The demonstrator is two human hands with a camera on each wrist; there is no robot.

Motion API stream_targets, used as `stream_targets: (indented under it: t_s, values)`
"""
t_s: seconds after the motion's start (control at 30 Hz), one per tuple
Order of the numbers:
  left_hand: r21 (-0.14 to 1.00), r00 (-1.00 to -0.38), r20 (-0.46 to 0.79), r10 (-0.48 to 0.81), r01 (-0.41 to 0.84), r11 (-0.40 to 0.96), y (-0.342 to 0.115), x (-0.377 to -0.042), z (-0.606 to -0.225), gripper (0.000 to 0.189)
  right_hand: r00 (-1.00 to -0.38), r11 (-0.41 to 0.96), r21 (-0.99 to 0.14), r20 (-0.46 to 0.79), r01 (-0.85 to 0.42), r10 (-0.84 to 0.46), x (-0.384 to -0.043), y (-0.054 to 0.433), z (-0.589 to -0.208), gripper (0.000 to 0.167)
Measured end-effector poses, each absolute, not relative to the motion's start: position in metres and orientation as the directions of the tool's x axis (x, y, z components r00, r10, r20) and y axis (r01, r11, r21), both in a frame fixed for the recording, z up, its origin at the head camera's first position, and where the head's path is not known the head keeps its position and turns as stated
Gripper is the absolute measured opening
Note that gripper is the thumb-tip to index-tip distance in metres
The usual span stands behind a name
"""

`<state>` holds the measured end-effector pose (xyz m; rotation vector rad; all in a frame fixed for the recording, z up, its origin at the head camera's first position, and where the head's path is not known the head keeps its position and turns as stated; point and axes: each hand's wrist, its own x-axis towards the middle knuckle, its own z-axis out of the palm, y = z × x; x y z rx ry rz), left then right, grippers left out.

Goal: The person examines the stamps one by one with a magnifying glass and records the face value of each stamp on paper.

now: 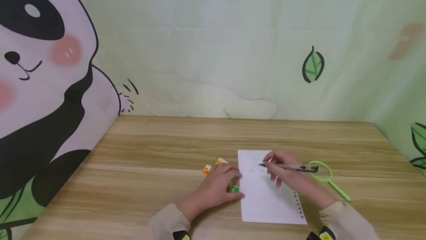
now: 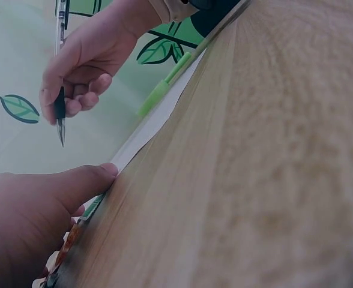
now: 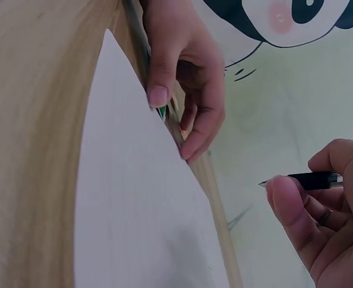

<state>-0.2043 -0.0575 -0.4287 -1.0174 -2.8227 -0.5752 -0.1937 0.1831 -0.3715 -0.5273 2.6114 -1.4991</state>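
A white sheet of lined paper [image 1: 266, 206] with punched holes along one edge lies on the wooden table, with some faint writing near its upper part. My right hand [image 1: 283, 168] holds a gel pen [image 1: 296, 167] between thumb and fingers above the sheet. In the right wrist view the pen's tip [image 3: 263, 183] shows raised off the paper. My left hand [image 1: 217, 184] rests on the table at the sheet's left side, thumb and fingertips at its edge. Partly under that hand is a small green tile [image 1: 234, 189], and small orange-yellow pieces [image 1: 206, 169] lie just beyond its fingers.
A light green magnifying glass [image 1: 339, 191] lies right of the paper, its ring partly behind the pen's end. The wooden table [image 1: 149, 173] meets a wall covering [image 1: 186, 47] printed with leaves and a panda [image 1: 80, 103] at the back and sides.
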Motion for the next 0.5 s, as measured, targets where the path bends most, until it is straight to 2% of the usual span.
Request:
stream_targets:
  t_s: [0.23, 0.5]
  values:
    - [0.308, -0.783, 0.19, 0.592, 0.62, 0.721, -0.058, -0.203, -0.428, 0.048, -0.931, 0.413, -0.898, -0.012, -0.15, -0.364, -0.197, 0.176, -0.379, 0.026]
    - [0.297, -0.78, 0.196, 0.595, 0.625, 0.722, -0.057, -0.204, -0.428, 0.048, -0.941, 0.432, -0.894, -0.033, -0.123, -0.336, -0.2, 0.167, -0.386, 0.023]
